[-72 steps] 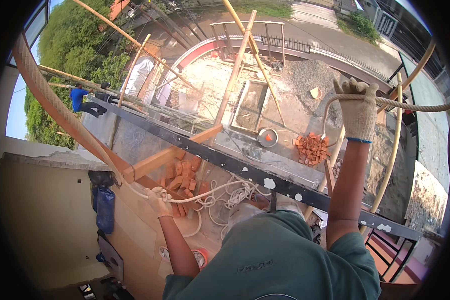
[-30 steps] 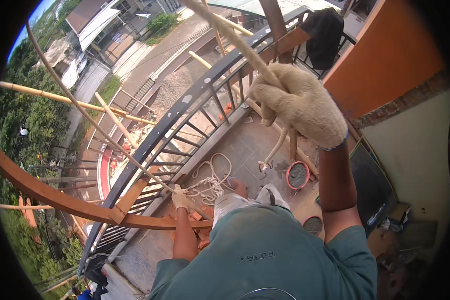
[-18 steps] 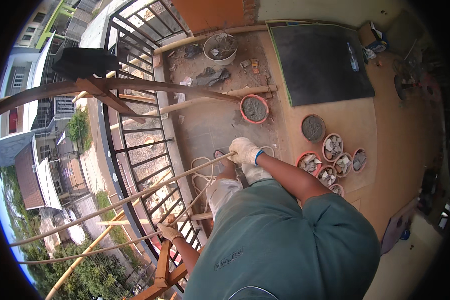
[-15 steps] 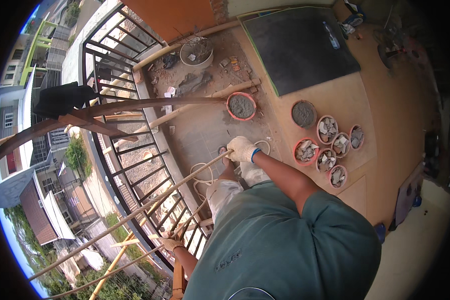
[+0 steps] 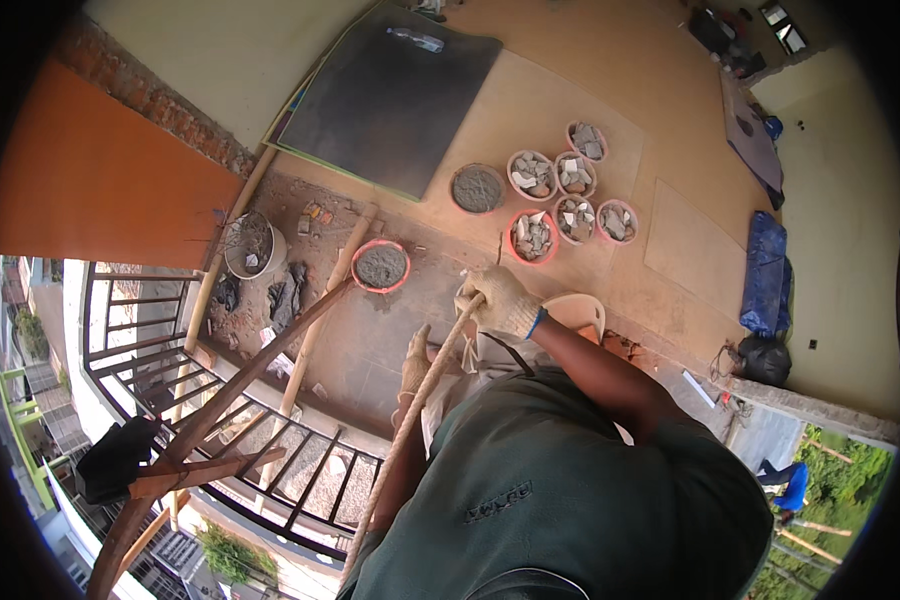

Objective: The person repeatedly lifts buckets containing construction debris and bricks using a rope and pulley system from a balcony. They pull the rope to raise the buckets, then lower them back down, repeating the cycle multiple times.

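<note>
My right hand (image 5: 505,303), in a cream knit glove with a blue cuff, is closed round a thick tan rope (image 5: 410,420). From there the rope runs down past my left forearm to the lower edge. Thin dark pieces show just above and below this hand; their kind is unclear. My left hand (image 5: 414,362), also gloved, is beside the rope, fingers stretched upward and apart from the right hand. Partly behind my right forearm is a cream bucket (image 5: 582,312). Ahead, a red-rimmed bucket of wet mortar (image 5: 381,266) sits by a wooden beam's end.
A dark metal railing (image 5: 270,500) borders the left, crossed by a wooden beam (image 5: 300,335). Several buckets of rubble (image 5: 532,237) and a mortar bucket (image 5: 477,189) stand ahead right. A black board (image 5: 390,105) lies beyond. A debris tub (image 5: 255,245) is at left.
My view has turned to the right. My left hand has come from the railing to near my right hand, its fingers now stretched out. My right hand still grips the rope.
</note>
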`<control>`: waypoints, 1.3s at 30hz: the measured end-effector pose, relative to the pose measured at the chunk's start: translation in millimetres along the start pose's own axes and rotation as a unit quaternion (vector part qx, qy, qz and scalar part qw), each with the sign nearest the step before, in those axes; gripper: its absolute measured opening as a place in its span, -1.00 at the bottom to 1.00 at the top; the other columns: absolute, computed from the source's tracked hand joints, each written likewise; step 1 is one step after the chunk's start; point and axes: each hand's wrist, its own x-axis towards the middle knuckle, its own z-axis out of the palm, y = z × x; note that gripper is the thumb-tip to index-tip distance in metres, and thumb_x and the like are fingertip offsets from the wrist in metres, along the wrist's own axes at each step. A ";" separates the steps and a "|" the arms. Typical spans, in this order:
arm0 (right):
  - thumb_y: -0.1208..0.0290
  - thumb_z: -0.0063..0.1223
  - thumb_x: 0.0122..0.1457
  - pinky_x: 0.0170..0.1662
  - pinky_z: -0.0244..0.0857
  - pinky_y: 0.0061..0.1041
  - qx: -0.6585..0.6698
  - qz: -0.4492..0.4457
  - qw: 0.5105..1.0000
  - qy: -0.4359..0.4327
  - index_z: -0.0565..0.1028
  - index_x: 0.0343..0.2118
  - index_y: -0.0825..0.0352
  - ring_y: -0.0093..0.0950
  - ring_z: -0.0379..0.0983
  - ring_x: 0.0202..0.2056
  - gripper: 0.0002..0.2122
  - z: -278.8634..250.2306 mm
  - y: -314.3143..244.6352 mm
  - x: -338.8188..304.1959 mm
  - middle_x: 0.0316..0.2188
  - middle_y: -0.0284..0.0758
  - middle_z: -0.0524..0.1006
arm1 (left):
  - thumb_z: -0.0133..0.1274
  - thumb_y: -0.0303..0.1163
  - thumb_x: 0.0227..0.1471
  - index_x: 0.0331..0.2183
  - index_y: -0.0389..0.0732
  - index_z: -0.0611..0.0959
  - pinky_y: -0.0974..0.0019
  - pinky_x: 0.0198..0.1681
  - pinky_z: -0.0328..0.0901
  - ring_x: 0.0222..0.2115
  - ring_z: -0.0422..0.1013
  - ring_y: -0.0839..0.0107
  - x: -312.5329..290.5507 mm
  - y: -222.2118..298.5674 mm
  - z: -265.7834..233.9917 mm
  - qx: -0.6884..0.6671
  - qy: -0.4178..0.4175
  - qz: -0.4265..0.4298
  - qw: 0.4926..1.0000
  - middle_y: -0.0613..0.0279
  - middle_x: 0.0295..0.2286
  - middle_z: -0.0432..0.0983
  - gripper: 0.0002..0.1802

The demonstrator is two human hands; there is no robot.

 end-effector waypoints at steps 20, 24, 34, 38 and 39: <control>0.23 0.24 0.21 -0.04 0.43 -0.24 0.272 0.078 0.954 0.101 0.54 -0.08 0.40 -0.24 0.58 -0.13 -0.65 -156.0 114.5 10.4 -0.11 -0.13 0.58 | 0.09 -0.18 0.28 -0.22 -0.25 0.64 0.40 -0.26 0.32 -0.35 0.40 0.56 183.1 141.9 87.9 -0.208 0.080 0.043 0.974 0.30 -0.41 0.55 -0.69; 0.21 0.15 0.24 -0.07 0.44 -0.23 -0.001 0.269 0.961 0.064 0.58 -0.22 0.30 -0.17 0.56 -0.14 -0.76 -130.8 315.4 4.0 -0.26 -0.21 0.63 | 0.12 -0.22 0.24 -0.27 -0.30 0.66 0.36 -0.19 0.37 -0.31 0.47 0.47 206.7 121.0 120.4 -0.344 0.105 -0.117 0.926 0.28 -0.36 0.57 -0.70; 0.08 0.25 0.06 -0.05 0.44 -0.09 -0.097 0.239 0.959 0.119 0.55 -0.08 0.26 -0.09 0.59 -0.16 -0.56 -44.1 605.5 93.7 -0.23 -0.12 0.65 | 0.13 -0.18 0.21 -0.26 -0.22 0.67 0.36 -0.25 0.35 -0.35 0.44 0.52 310.3 75.9 213.1 -0.112 0.028 -0.126 0.985 0.28 -0.30 0.58 -0.72; -0.02 0.12 0.13 -0.08 0.48 -0.14 0.003 0.266 0.943 -0.199 0.69 -0.35 0.29 -0.07 0.62 -0.17 -0.60 20.4 613.8 75.0 -0.28 -0.06 0.67 | 0.16 -0.23 0.23 -0.25 -0.19 0.65 0.46 -0.35 0.27 -0.43 0.31 0.65 307.3 62.3 230.6 -0.110 -0.019 -0.179 0.978 0.47 -0.49 0.46 -0.79; 0.03 0.07 0.18 -0.06 0.48 -0.15 -0.014 0.254 0.936 -0.242 0.68 -0.29 0.30 -0.09 0.62 -0.16 -0.61 41.9 599.6 65.1 -0.27 -0.08 0.67 | 0.16 -0.24 0.22 -0.25 -0.18 0.65 0.50 -0.41 0.22 -0.48 0.29 0.68 296.9 49.7 234.5 -0.146 -0.006 -0.194 0.970 0.48 -0.52 0.44 -0.79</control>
